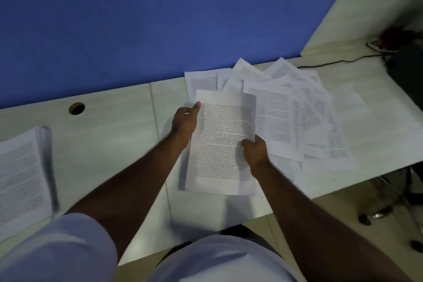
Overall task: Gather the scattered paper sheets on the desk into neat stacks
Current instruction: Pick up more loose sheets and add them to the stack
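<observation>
- The person holds a printed sheet (223, 142) above the tabletop (109, 135), just in front of the body; the left hand (185, 121) pinches its upper left edge, thumb on the printed face and the other fingers hidden behind the paper; the right hand (256, 150) grips its right edge lower down, fingers clamped on the paper.
- Whether this is one sheet or a thin bundle cannot be told; the picture is blurred.
- Its long axis runs away from the person, tilted slightly to the right; the top of the text points toward the blue partition (137, 18), the bottom edge toward the body; the printed face is up.
- The scattered sheets (297, 107) lie fanned and overlapping just beside and partly under it, to the right; a gathered stack (20, 176) rests well apart at the left edge.
- Likely risk: the two grips sit on opposite edges at different heights, so the paper may sag, bend or crease; if several sheets are held, the lower ones could slip out and skew.
- Some scattered sheets reach the tabletop's near edge; a careless sweep could push them off.
- Setting it down askew would spoil the neat stack.
</observation>
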